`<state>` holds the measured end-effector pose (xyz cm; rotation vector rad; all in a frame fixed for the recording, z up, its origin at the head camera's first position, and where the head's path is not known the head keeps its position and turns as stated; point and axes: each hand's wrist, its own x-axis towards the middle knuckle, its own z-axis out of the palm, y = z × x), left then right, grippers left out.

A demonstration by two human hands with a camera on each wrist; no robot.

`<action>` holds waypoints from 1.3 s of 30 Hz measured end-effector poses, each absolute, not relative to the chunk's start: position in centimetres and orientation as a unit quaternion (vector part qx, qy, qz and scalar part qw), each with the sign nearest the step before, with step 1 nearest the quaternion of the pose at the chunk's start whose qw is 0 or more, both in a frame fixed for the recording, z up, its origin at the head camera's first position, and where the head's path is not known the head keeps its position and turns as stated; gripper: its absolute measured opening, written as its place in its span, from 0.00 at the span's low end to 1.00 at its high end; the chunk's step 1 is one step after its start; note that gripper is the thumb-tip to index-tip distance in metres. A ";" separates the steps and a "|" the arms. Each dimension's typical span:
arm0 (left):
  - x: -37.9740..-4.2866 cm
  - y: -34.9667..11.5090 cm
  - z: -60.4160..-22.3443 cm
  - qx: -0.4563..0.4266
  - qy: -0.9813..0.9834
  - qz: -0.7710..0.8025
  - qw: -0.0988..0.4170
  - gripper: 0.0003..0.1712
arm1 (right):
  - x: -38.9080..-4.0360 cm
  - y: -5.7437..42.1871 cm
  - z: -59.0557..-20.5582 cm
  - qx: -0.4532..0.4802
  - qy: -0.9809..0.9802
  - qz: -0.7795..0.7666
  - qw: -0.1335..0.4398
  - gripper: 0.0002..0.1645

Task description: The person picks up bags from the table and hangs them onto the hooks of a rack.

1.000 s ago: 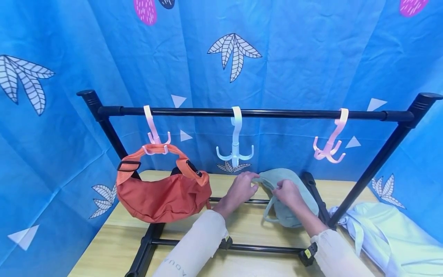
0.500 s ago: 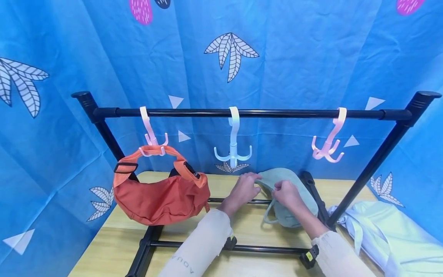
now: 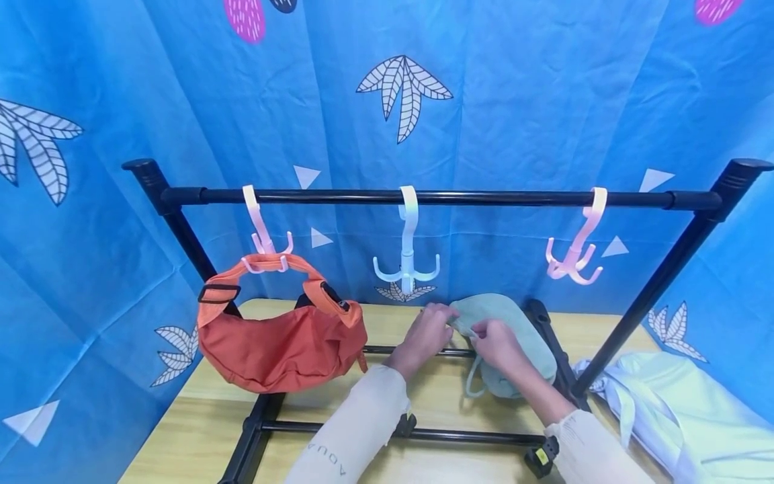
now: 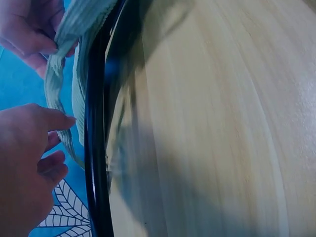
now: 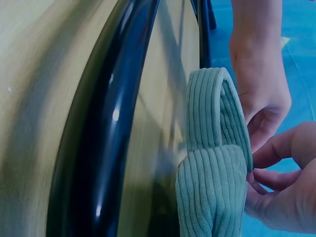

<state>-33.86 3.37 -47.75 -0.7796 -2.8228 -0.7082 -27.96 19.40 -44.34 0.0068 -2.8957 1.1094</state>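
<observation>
A pale green corduroy bag (image 3: 526, 343) lies on the table at the foot of the rack. My left hand (image 3: 426, 331) is at its left end, and in the left wrist view that hand (image 4: 29, 158) holds the bag's strap (image 4: 53, 91) between thumb and fingers. Close beside it, my right hand (image 3: 498, 344) pinches the same strap further along. Seen from the right wrist, the strap (image 5: 203, 108) forms a raised loop, and the fingertips of the right hand (image 5: 286, 182) grip its edge.
A black rack bar (image 3: 502, 197) carries a pink hook (image 3: 260, 222), a blue hook (image 3: 409, 235) and another pink hook (image 3: 577, 245). From the left hook hangs an orange-red bag (image 3: 284, 349). A pale blue-white bag (image 3: 695, 410) lies at the right.
My right hand has shifted slightly left, nearer the left hand, drawing the strap with it. The left hand stays almost in place. The head view has turned a little.
</observation>
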 end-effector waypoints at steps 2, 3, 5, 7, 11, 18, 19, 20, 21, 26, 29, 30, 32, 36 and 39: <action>-33.9 3.2 -47.8 -0.260 -0.934 -0.234 0.067 0.21 | -27.8 19.2 -44.2 0.004 -0.933 0.358 0.018 0.15; -34.0 3.1 -47.9 -0.263 -0.933 -0.235 0.069 0.20 | -27.8 19.0 -44.1 0.006 -0.934 0.358 0.016 0.16; -34.0 3.0 -47.9 -0.271 -0.929 -0.240 0.074 0.18 | -27.6 18.8 -43.9 0.006 -0.933 0.359 0.009 0.16; -34.1 2.9 -48.0 -0.281 -0.924 -0.246 0.077 0.16 | -27.5 18.7 -43.8 0.002 -0.933 0.361 -0.001 0.16; -34.1 2.8 -48.0 -0.300 -0.915 -0.254 0.090 0.14 | -27.3 18.7 -43.7 -0.002 -0.931 0.364 -0.009 0.16; -33.8 2.7 -47.5 -0.310 -0.916 -0.239 0.089 0.12 | -26.7 19.1 -43.3 -0.009 -0.919 0.392 -0.026 0.15; -33.8 2.7 -47.3 -0.309 -0.916 -0.240 0.084 0.12 | -26.6 19.3 -43.2 -0.010 -0.918 0.396 -0.027 0.15; -33.7 2.7 -47.2 -0.309 -0.917 -0.240 0.082 0.12 | -26.5 19.4 -43.1 -0.012 -0.917 0.398 -0.026 0.14; -33.6 2.7 -47.0 -0.310 -0.916 -0.240 0.081 0.12 | -26.4 19.5 -43.1 -0.011 -0.917 0.398 -0.024 0.14; -33.2 2.9 -46.3 -0.325 -0.910 -0.236 0.105 0.12 | -26.0 20.1 -42.8 0.019 -0.928 0.372 0.016 0.11; -32.9 2.8 -46.0 -0.333 -0.906 -0.231 0.119 0.11 | -25.7 20.3 -42.4 0.033 -0.935 0.353 0.029 0.11; -32.8 2.7 -45.9 -0.335 -0.906 -0.230 0.121 0.11 | -25.7 20.3 -42.4 0.036 -0.936 0.349 0.030 0.10; -32.6 2.7 -45.6 -0.338 -0.906 -0.226 0.120 0.11 | -25.5 20.4 -42.2 0.041 -0.939 0.338 0.036 0.08; -32.1 2.5 -45.0 -0.347 -0.904 -0.220 0.121 0.10 | -25.0 20.4 -41.8 0.055 -0.946 0.315 0.060 0.06; -31.7 2.5 -44.6 -0.357 -0.900 -0.218 0.127 0.10 | -24.6 20.4 -41.5 0.061 -0.947 0.306 0.075 0.05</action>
